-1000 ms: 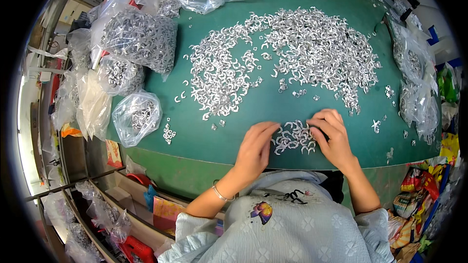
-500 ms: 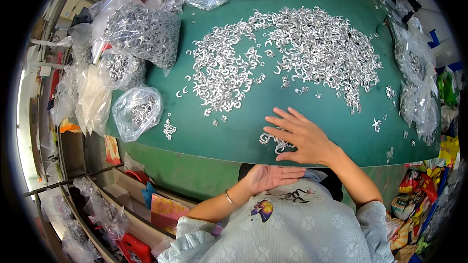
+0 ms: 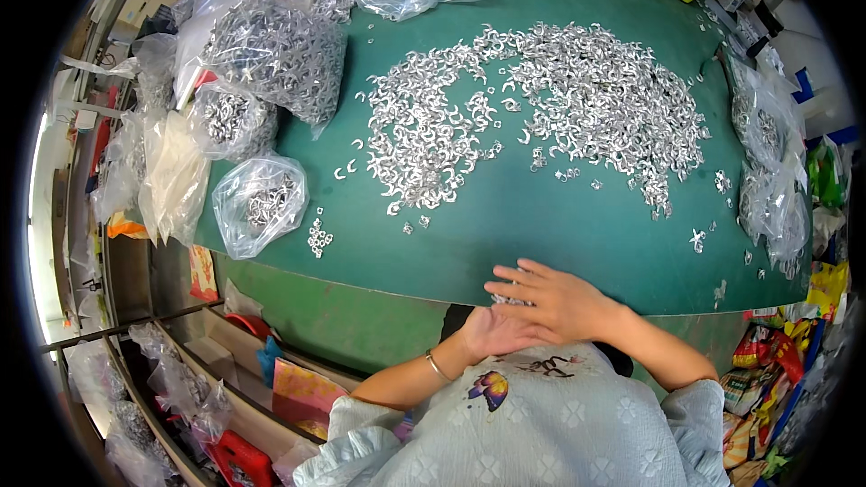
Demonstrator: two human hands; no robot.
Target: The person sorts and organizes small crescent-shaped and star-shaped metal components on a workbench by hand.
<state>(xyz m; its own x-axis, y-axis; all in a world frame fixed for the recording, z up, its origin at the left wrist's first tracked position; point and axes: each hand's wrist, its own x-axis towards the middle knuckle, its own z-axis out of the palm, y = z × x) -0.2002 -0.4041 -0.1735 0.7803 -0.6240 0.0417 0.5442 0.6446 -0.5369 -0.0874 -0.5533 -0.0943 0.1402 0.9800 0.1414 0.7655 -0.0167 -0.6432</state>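
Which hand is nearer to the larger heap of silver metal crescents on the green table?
Right. The right hand is over the near edge of the table, short of the heap; the left hand is farther, close to the body.

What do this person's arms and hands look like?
Each grip is a human hand, with no glove on the left hand or the right hand. A thin, silvery bracelet circles the left wrist. The sleeves are short, loose and pale blue-grey.

Small silvery pieces (image 3: pixel 512 300) sit bunched under the right hand (image 3: pixel 552 303), mostly hidden.
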